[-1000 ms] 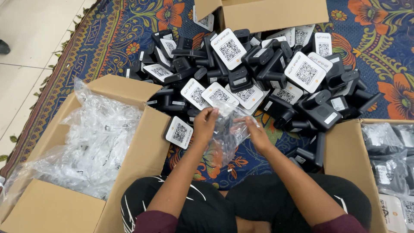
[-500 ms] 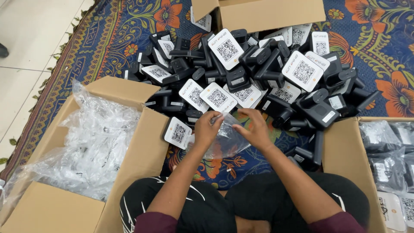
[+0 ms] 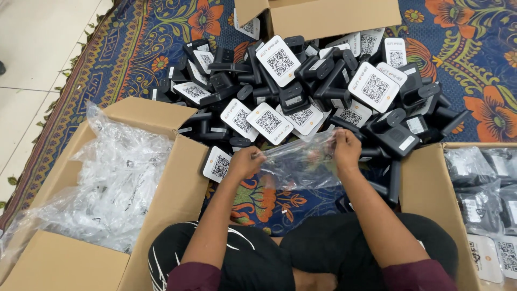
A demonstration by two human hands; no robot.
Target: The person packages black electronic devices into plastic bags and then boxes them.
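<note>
Patterned rug point(image 3: 458, 59): left hand point(image 3: 245, 161), right hand point(image 3: 346, 148) pinch clear bag point(image 3: 301, 161) (grips closed).

Left hand point(image 3: 243, 161), right hand point(image 3: 346, 148) stretch clear plastic bag point(image 3: 301, 161).

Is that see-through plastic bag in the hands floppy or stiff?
Probably floppy: the clear plastic bag sags and wrinkles between the left hand and right hand. It looks thin and see-through, so likely very light. Its glossy film may be a bit slippery, which may be why both hands pinch it.
</note>
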